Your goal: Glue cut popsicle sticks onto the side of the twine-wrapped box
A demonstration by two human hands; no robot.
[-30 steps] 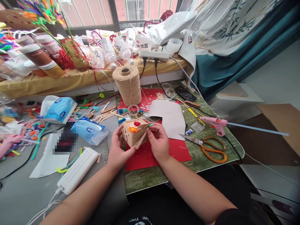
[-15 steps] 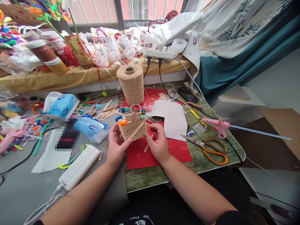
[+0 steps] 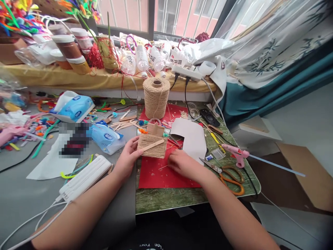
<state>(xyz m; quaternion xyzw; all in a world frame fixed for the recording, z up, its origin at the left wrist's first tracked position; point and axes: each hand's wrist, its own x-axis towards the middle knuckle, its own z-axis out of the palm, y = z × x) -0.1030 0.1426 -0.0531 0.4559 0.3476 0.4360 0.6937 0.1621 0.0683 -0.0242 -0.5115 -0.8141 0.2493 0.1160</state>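
My left hand (image 3: 129, 155) grips the side of a small box wrapped in twine (image 3: 148, 151), its thumb at the end of a wooden craft stick (image 3: 154, 144) lying slanted across the twine. Bare wood shows at the box's upper part, with orange and teal bits at its corners. Low over the red sheet (image 3: 153, 178), my right hand (image 3: 182, 163) has its fingers curled at one end of another craft stick (image 3: 162, 167), seen edge-on. Those fingertips are partly hidden. Behind the box stands a big spool of twine (image 3: 156, 99).
A white sheet (image 3: 194, 139), scissors (image 3: 230, 177) and a pink glue gun (image 3: 238, 154) lie to the right. Loose craft sticks (image 3: 125, 124), tissue packs (image 3: 106, 138) and a white power strip (image 3: 85, 178) are on the left. Bottles (image 3: 156, 59) line the sill.
My right hand has left the box's side and moved down to the stick on the red sheet, which has turned edge-on. My left hand keeps the box. The view has shifted.
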